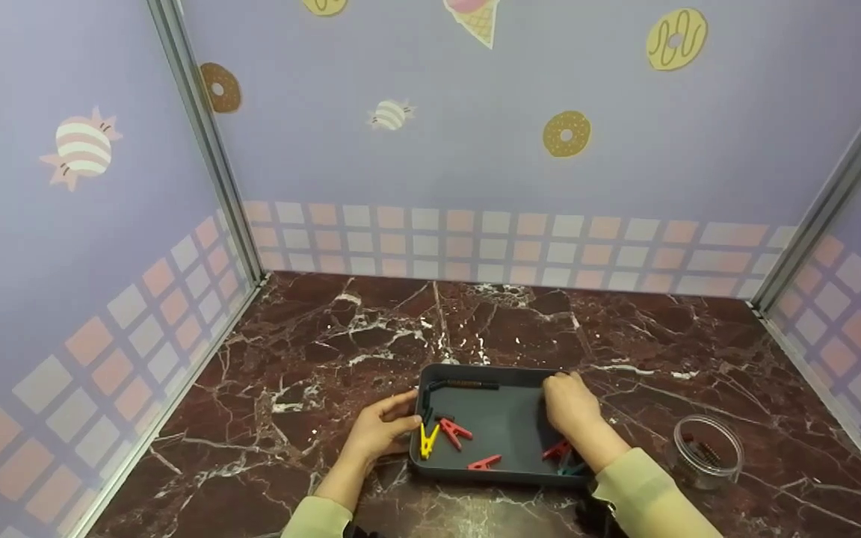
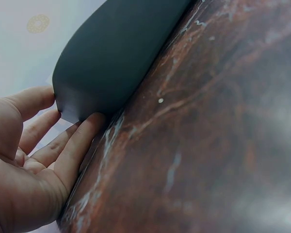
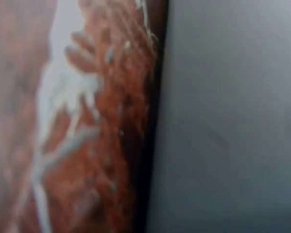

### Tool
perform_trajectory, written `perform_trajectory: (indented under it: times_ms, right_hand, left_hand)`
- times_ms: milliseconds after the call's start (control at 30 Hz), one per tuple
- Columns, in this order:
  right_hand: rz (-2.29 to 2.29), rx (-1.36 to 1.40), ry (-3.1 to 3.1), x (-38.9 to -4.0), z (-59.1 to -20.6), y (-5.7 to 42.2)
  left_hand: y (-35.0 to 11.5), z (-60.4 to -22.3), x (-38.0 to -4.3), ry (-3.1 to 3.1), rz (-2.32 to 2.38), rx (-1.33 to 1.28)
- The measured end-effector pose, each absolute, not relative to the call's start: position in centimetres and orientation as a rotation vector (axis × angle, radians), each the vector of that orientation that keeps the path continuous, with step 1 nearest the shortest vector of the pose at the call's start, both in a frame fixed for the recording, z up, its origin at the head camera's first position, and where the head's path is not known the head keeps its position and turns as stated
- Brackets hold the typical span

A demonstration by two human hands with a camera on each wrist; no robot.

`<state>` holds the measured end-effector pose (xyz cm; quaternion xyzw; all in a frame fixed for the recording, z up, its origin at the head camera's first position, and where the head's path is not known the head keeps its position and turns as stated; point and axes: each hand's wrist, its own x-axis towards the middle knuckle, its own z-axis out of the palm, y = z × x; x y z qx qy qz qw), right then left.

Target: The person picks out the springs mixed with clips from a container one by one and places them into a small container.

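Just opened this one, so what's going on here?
A person has both hands at a dark grey tray on a marbled table. The left hand touches its left side; the right hand is at its right end, though whether it grips anything is hidden. A yellow clip and several red clips lie inside the tray. To the right stands a clear round tub with small dark pieces in it.

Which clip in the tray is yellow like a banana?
The yellow clip lies at the tray's left end, just beside the left hand. Its colour sets it apart: the red clips lie farther right.
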<state>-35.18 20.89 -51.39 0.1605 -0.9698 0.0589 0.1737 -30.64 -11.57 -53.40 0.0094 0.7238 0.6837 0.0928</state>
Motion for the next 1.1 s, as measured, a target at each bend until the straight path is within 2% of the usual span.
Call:
perform_trajectory:
  times_ms: [267,567,1100]
  right_hand:
    - [0.720,0.461,-2.858,-35.8,-52.1,20.9]
    - [1.108,0.523,-2.888,-36.7,-52.5,21.4]
    - [1.214,0.603,-2.874,-37.3,-52.8,21.6]
  left_hand:
    - [-11.6,-53.5,-30.6,2.124,2.036,0.030]
    - [-11.6,-53.5,-30.6,2.122,2.046,0.028]
    - [-11.7,-53.4,-30.6,2.195,2.015,0.080]
